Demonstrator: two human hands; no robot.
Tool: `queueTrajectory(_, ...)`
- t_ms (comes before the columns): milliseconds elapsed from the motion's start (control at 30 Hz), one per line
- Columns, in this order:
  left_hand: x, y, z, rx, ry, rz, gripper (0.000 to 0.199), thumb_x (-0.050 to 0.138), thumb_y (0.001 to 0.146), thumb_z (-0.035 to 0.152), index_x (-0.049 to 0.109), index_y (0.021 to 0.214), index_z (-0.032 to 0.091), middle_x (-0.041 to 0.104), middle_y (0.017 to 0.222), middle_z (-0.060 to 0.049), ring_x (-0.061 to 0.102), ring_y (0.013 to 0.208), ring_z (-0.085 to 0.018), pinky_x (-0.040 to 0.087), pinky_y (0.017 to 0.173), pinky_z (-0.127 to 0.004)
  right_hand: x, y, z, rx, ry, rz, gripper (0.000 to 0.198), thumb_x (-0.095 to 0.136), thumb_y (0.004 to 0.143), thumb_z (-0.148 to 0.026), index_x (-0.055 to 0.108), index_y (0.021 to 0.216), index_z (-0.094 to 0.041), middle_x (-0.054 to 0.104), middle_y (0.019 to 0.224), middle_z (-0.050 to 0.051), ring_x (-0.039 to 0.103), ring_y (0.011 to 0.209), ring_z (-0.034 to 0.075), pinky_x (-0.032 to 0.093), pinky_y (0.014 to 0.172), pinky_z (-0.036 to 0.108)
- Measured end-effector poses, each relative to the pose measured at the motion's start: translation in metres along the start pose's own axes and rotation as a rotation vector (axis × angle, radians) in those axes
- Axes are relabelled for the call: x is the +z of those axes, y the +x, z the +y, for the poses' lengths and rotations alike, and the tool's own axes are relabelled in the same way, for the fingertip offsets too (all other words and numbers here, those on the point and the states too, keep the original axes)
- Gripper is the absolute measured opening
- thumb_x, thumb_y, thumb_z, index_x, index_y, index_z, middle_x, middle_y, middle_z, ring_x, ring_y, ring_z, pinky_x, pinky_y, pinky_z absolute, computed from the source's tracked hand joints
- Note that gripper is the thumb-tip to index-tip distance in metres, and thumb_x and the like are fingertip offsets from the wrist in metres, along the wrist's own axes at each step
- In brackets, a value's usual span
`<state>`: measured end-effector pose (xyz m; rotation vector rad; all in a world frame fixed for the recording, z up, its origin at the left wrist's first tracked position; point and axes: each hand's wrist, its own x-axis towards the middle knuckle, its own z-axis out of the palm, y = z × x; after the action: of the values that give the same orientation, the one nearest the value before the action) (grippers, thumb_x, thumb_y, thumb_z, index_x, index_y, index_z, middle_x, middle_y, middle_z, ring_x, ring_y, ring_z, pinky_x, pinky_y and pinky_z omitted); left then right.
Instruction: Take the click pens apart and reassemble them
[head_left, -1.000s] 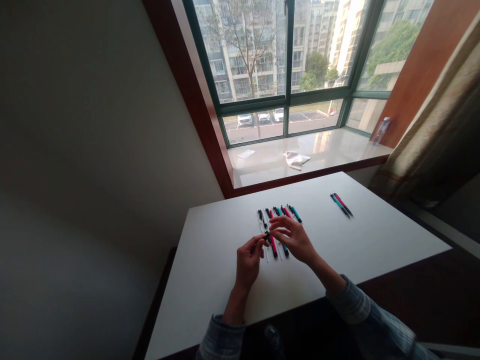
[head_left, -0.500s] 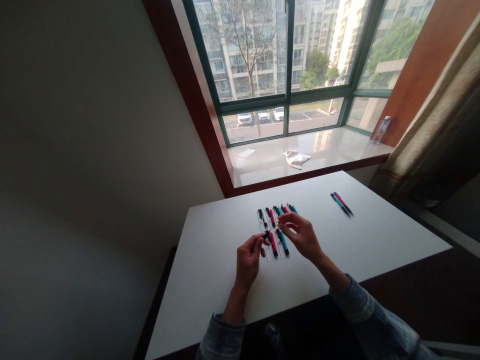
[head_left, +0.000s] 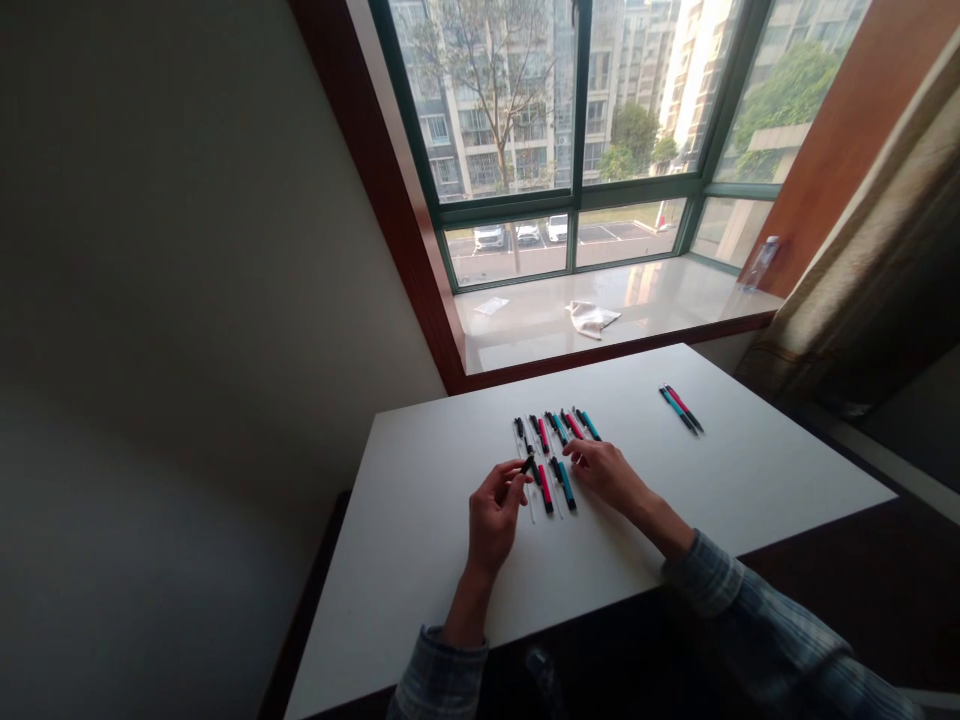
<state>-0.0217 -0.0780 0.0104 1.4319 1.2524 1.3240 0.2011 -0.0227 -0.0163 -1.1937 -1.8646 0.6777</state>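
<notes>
My left hand is raised over the white table with thumb and fingers closed on a small black pen part. To its right my right hand is low among the pen parts, fingertips bent together; what they hold, if anything, is hidden. Between the hands lie a pink pen barrel and a blue pen barrel, with black parts and thin clear tubes beside them. Behind them runs a row of several more pen parts, including a pink barrel and a blue barrel.
Two whole-looking pens, one blue and one pink, lie side by side at the table's right. On the windowsill are a crumpled cloth, a paper and a clear bottle. A wall stands at the left.
My right hand has lowered and moved slightly right, away from my left hand. My left hand stays nearly in place, still gripping the black pen part.
</notes>
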Motion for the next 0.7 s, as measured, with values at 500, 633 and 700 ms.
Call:
queueTrajectory(500,0.003,-0.001,-0.002,0.01,-0.015,-0.03,0.022,0.071,0.089,0.035,0.06,0.102,0.021,0.077,0.093,-0.006,0.074,0.084,-0.021,0.058,0.074,-0.03,0.001,-0.004,-0.034,0.066,0.116,-0.06,0.04,0.073,0.085,-0.055,0.058,0.069,-0.021,0.055,0.061,-0.002,0.046,0.054,0.013,0.036,0.05,0.026)
queueTrajectory(633,0.002,-0.002,-0.005,0.062,0.064,-0.097,0.018,0.07,0.091,0.034,0.064,0.102,0.02,0.077,0.096,-0.006,0.075,0.095,-0.023,0.058,0.086,-0.033,0.02,-0.002,-0.046,0.122,0.175,-0.111,0.06,0.064,0.089,-0.065,0.042,0.055,-0.02,0.037,0.052,-0.005,0.033,0.052,0.01,0.024,0.05,0.025)
queueTrajectory(700,0.001,-0.002,-0.004,0.073,0.1,-0.114,0.018,0.071,0.09,0.034,0.067,0.102,0.021,0.078,0.1,-0.007,0.075,0.099,-0.024,0.058,0.09,-0.035,0.027,0.001,-0.048,0.163,0.215,-0.124,0.062,0.057,0.093,-0.065,0.04,0.054,-0.02,0.034,0.052,-0.005,0.031,0.052,0.01,0.023,0.051,0.026)
